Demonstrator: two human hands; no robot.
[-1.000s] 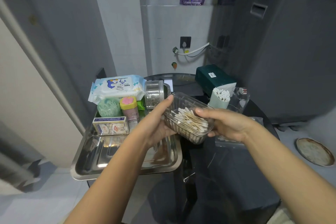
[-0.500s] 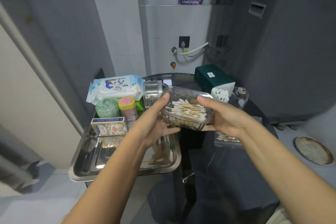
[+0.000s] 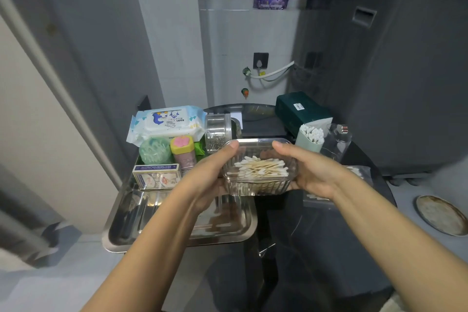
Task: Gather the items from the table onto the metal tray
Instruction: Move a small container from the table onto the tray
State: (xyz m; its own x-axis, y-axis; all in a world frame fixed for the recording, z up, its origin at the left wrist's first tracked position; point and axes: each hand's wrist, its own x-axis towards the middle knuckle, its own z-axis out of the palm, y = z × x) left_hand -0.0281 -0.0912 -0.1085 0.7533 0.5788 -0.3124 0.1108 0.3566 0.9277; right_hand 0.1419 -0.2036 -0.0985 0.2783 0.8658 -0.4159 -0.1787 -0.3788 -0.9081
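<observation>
Both hands hold a clear plastic box of cotton swabs point(image 3: 259, 172) level in the air, over the right edge of the metal tray point(image 3: 131, 230). My left hand point(image 3: 210, 175) grips its left side, my right hand point(image 3: 309, 172) its right side. The tray's far half carries a wet-wipes pack point(image 3: 168, 121), a green round container point(image 3: 154, 151), a small pink-lidded jar point(image 3: 182, 153), a printed card box point(image 3: 157, 176) and a clear canister of pins point(image 3: 217, 132). The tray's near half is bare metal.
On the dark round table point(image 3: 316, 248) to the right stand a pale green cup of cotton swabs point(image 3: 310, 138), a dark green box point(image 3: 298, 111), a clear glass container point(image 3: 338, 138) and a flat clear bag point(image 3: 357, 172). A round plate point(image 3: 443, 214) lies on the floor at the right.
The box of swabs has been levelled from a tilt and carried slightly left, towards the tray. Both hands keep their hold on it.
</observation>
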